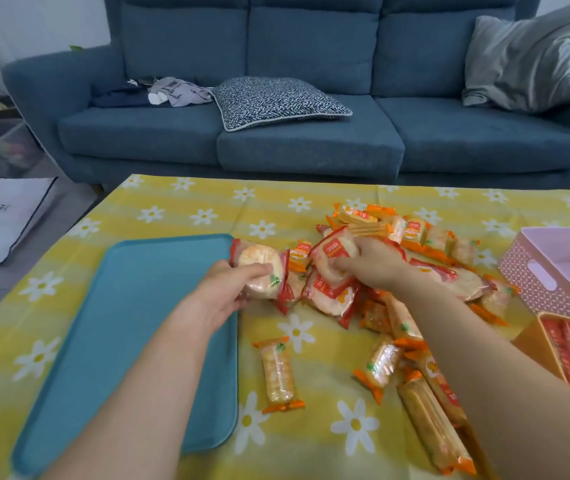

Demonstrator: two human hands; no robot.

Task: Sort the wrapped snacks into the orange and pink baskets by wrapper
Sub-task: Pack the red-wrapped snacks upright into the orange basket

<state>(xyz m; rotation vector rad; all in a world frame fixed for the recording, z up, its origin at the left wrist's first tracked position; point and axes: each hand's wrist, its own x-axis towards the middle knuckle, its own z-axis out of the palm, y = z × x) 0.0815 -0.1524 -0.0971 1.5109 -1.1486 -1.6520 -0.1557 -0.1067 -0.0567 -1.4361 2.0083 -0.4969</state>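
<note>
The left hand (228,289) grips a red-wrapped round cracker pack (259,271) at its side, over the tray (131,323) edge, and the right hand (373,268) closes on another red pack (333,252) atop the pile (397,271), with the orange basket (550,344) and pink basket (536,271) at the right. The packs look light, crinkly and slick, their crackers probably brittle. Holding the flat sides gently, or pinching the crimped ends, seems safest.
</note>
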